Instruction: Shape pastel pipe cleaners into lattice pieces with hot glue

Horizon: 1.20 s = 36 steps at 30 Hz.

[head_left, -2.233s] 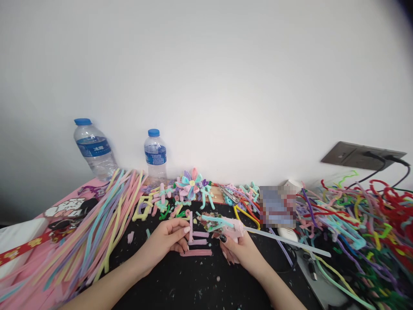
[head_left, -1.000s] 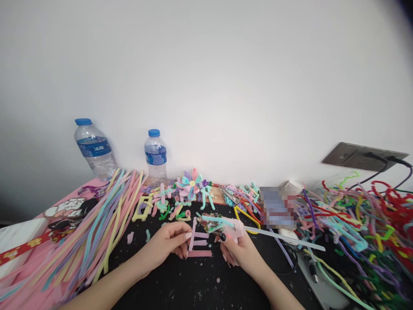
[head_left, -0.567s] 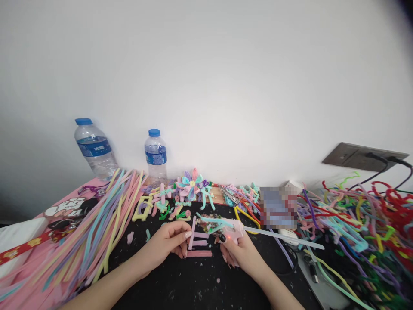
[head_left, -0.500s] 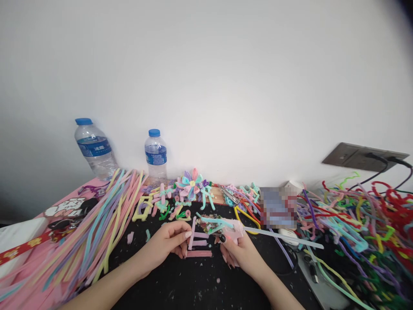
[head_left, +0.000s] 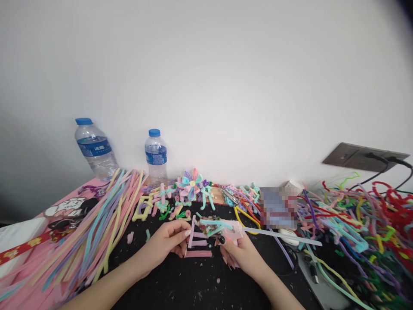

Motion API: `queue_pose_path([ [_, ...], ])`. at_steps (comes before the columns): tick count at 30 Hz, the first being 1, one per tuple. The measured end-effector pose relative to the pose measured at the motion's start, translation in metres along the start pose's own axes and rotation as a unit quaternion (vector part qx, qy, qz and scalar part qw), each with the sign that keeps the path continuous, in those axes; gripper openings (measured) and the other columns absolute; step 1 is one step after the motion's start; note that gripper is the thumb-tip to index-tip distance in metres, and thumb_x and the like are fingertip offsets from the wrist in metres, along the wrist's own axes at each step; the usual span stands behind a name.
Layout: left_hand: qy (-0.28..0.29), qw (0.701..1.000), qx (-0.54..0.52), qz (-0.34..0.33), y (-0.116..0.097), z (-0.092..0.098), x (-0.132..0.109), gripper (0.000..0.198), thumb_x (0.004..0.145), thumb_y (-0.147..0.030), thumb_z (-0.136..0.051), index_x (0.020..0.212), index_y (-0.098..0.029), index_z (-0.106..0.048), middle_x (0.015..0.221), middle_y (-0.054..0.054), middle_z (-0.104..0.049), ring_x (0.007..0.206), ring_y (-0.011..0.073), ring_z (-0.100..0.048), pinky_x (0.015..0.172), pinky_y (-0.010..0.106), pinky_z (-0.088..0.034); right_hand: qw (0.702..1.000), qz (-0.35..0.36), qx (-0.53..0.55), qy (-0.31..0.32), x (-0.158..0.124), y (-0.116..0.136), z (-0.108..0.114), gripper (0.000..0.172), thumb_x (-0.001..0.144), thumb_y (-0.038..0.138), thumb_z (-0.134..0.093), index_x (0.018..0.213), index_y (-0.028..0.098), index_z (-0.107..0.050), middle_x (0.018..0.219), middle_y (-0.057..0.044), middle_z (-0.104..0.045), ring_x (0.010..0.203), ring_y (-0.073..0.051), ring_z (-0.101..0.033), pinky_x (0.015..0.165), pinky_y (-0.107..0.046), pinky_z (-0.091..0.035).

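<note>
Between thumb and fingers, my left hand (head_left: 172, 239) pinches a short lilac fuzzy strip (head_left: 192, 231) that stands nearly upright. My right hand (head_left: 237, 249) is wrapped round a pale pink glue gun (head_left: 235, 230), its nozzle end pointing left toward the strip. A long translucent glue stick (head_left: 280, 235) sticks out of the gun's back to the right. Turquoise pieces and colourful clutter lie at the gun's front, which hides the nozzle tip. Under and between the hands, lilac strips (head_left: 199, 243) and a pink strip (head_left: 199, 254) lie on the black mat (head_left: 193, 284).
Two water bottles (head_left: 96, 148) (head_left: 156, 156) stand by the wall. Long pastel stems (head_left: 106, 215) cover the left. Behind the hands are a fuzzy flower (head_left: 192, 184), small pieces and yellow-handled pliers (head_left: 247, 220). Tangled coloured stems (head_left: 364, 228) fill the right, below a socket plate (head_left: 361, 157).
The lilac strip in my left hand has moved very slightly. The glue gun and its glue stick have shifted a little to the left.
</note>
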<state>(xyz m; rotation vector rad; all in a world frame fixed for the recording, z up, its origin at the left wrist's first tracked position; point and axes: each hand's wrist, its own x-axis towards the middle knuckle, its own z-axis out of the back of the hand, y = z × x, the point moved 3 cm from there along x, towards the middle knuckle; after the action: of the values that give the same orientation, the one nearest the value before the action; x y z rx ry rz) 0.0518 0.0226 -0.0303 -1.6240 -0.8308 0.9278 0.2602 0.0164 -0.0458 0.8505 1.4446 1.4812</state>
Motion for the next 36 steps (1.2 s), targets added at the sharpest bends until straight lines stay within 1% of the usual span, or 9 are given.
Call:
queue_pose_path([
  [3, 0.002, 1.0, -0.004, -0.004, 0.0005, 0.0001, 0.0004, 0.024, 0.086, -0.036, -0.052, 0.074, -0.016, -0.054, 0.06, -0.004, -0.053, 0.053, 0.0099, -0.052, 0.054, 0.021, -0.043, 1.0, 0.001, 0.001, 0.002, 0.0004, 0.0001, 0.0001, 0.04, 0.079, 0.055, -0.053, 0.072, 0.015, -0.05, 0.045, 0.005, -0.049, 0.031, -0.004, -0.038, 0.031, -0.015, -0.026],
  [8, 0.004, 1.0, -0.001, -0.003, -0.0014, -0.0004, -0.0001, 0.024, 0.085, -0.036, -0.053, 0.072, -0.016, -0.053, 0.06, -0.004, -0.052, 0.053, 0.0098, -0.052, 0.055, 0.022, -0.043, 1.0, -0.003, -0.013, 0.005, 0.0012, -0.0029, 0.001, 0.041, 0.081, 0.053, -0.052, 0.066, 0.015, -0.05, 0.044, 0.004, -0.049, 0.032, -0.004, -0.039, 0.031, -0.015, -0.026],
  [15, 0.001, 1.0, 0.003, 0.002, -0.0022, 0.0001, -0.0001, 0.025, 0.085, -0.038, -0.052, 0.071, -0.017, -0.052, 0.061, -0.004, -0.053, 0.053, 0.0099, -0.051, 0.056, 0.022, -0.043, 1.0, -0.008, -0.005, 0.01, -0.0006, -0.0034, 0.0001, 0.037, 0.081, 0.05, -0.054, 0.072, 0.014, -0.052, 0.045, 0.005, -0.049, 0.031, -0.004, -0.037, 0.032, -0.015, -0.028],
  [23, -0.005, 1.0, 0.0, -0.003, -0.0017, 0.001, 0.0, 0.026, 0.085, -0.039, -0.052, 0.072, -0.017, -0.053, 0.06, -0.004, -0.052, 0.052, 0.0097, -0.051, 0.056, 0.022, -0.044, 1.0, -0.019, -0.02, 0.007, 0.0, -0.0035, 0.0014, 0.036, 0.081, 0.047, -0.054, 0.067, 0.014, -0.052, 0.044, 0.005, -0.049, 0.032, -0.004, -0.038, 0.032, -0.016, -0.028],
  [27, -0.009, 1.0, -0.002, -0.003, -0.0009, 0.0019, 0.0002, 0.025, 0.085, -0.039, -0.053, 0.073, -0.017, -0.053, 0.062, -0.003, -0.053, 0.052, 0.0096, -0.051, 0.056, 0.023, -0.045, 1.0, -0.012, -0.026, 0.01, -0.0007, -0.0018, 0.0008, 0.037, 0.081, 0.049, -0.052, 0.07, 0.014, -0.053, 0.045, 0.005, -0.049, 0.032, -0.004, -0.038, 0.033, -0.016, -0.028],
  [32, -0.016, 1.0, -0.012, -0.003, -0.0006, 0.0023, -0.0001, 0.022, 0.084, -0.038, -0.054, 0.077, -0.017, -0.054, 0.059, -0.004, -0.052, 0.05, 0.0095, -0.051, 0.055, 0.023, -0.045, 1.0, -0.019, -0.02, 0.013, -0.0016, -0.0024, 0.0006, 0.036, 0.08, 0.05, -0.054, 0.076, 0.014, -0.055, 0.046, 0.005, -0.05, 0.032, -0.004, -0.038, 0.033, -0.016, -0.028],
  [36, -0.02, 1.0, -0.011, 0.001, -0.0028, 0.0018, -0.0012, 0.022, 0.085, -0.039, -0.053, 0.078, -0.018, -0.055, 0.061, -0.004, -0.053, 0.051, 0.0096, -0.05, 0.056, 0.024, -0.046, 0.999, -0.023, -0.026, 0.013, -0.0024, 0.0015, -0.0005, 0.038, 0.08, 0.051, -0.053, 0.071, 0.014, -0.053, 0.046, 0.005, -0.05, 0.033, -0.004, -0.038, 0.033, -0.016, -0.028],
])
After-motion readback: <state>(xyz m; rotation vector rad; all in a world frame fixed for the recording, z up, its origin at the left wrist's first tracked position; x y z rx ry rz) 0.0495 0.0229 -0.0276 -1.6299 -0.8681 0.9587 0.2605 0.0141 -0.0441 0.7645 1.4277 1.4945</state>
